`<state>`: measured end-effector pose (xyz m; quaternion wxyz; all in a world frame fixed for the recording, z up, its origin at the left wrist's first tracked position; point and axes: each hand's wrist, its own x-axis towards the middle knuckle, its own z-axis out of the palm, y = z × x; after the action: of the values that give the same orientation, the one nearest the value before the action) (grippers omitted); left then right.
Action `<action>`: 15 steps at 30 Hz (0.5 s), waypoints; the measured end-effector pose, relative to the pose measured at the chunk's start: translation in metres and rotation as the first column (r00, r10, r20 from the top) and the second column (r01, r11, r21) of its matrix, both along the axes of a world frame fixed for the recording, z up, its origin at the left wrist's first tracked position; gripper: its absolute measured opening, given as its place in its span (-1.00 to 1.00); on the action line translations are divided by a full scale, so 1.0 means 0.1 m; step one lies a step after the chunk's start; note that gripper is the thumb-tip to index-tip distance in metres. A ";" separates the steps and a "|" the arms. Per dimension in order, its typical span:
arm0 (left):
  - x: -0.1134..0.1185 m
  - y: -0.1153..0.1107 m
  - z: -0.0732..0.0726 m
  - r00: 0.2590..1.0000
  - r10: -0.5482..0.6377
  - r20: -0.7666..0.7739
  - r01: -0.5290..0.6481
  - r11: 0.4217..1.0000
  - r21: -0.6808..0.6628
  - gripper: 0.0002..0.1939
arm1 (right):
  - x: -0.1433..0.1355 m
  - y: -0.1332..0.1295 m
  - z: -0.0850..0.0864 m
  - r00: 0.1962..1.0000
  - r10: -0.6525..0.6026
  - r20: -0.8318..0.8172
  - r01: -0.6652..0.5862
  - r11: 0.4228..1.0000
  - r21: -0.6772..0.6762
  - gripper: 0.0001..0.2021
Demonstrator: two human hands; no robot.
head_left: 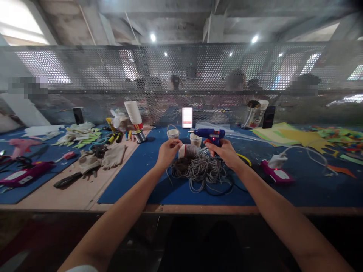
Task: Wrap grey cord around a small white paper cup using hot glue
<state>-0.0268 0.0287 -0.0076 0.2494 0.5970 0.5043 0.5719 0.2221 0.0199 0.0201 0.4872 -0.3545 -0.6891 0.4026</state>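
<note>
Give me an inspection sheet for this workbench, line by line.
Surface: blue mat over a wooden bench.
Job's things: left hand holds a small cup wrapped in grey cord; right hand holds a blue glue gun; loose cord pile beneath.
Clutter: stacked paper cups, gloves, scissors, pink glue guns.
Grips: both hands closed.
Cables: white plug and lead at right.
Surroundings: perforated metal screen; people behind it.
</note>
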 end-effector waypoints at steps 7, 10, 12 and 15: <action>0.05 -0.12 0.15 0.944 -0.176 0.281 0.174 0.984 0.031 -0.74 | 0.00 -0.03 0.00 0.999 0.025 0.029 -0.024 0.999 -0.033 -0.68; 0.09 -0.18 0.21 0.826 -0.316 0.467 0.378 0.925 -0.042 -0.70 | -0.01 -0.05 0.01 0.998 0.049 0.036 -0.048 0.998 -0.042 -0.67; 0.10 -0.21 0.23 0.758 -0.380 0.530 0.473 0.880 -0.047 -0.71 | -0.02 -0.05 0.01 0.997 0.055 0.050 -0.052 0.997 -0.050 -0.67; 0.11 -0.22 0.24 0.704 -0.403 0.585 0.513 0.858 -0.027 -0.77 | -0.02 -0.06 0.01 0.996 0.051 0.072 -0.048 0.998 -0.050 -0.67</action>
<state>-0.0158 0.0064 0.0165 0.5757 0.4828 0.2952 0.5902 0.2202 0.0140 0.0210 0.4427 -0.3635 -0.7052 0.4179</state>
